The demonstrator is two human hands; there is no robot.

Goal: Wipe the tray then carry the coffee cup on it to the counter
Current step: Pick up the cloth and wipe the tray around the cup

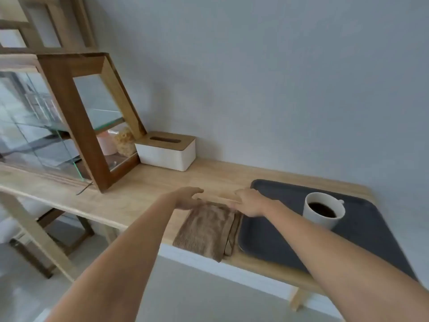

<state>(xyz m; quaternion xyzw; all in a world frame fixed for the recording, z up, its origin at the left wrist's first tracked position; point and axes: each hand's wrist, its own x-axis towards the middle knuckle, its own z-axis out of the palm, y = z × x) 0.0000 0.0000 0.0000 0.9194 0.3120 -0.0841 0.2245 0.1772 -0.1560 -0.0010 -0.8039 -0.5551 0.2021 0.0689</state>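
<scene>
A dark grey tray (362,233) lies at the right end of a light wooden table (148,189). On the tray stands a white cup (321,211) full of black coffee. A folded brown cloth (206,231) lies on the table, touching the tray's left edge. My left hand (186,197) hovers over the cloth's far left corner, fingers spread. My right hand (249,202) is over the cloth's far right corner and the tray's left rim, fingers apart. Neither hand visibly grips anything.
A white tissue box (166,151) with a wooden lid stands against the grey wall. A wood-and-glass display case (76,126) fills the table's left part, with a jar and a pink cup inside. A stool (53,231) sits under the table.
</scene>
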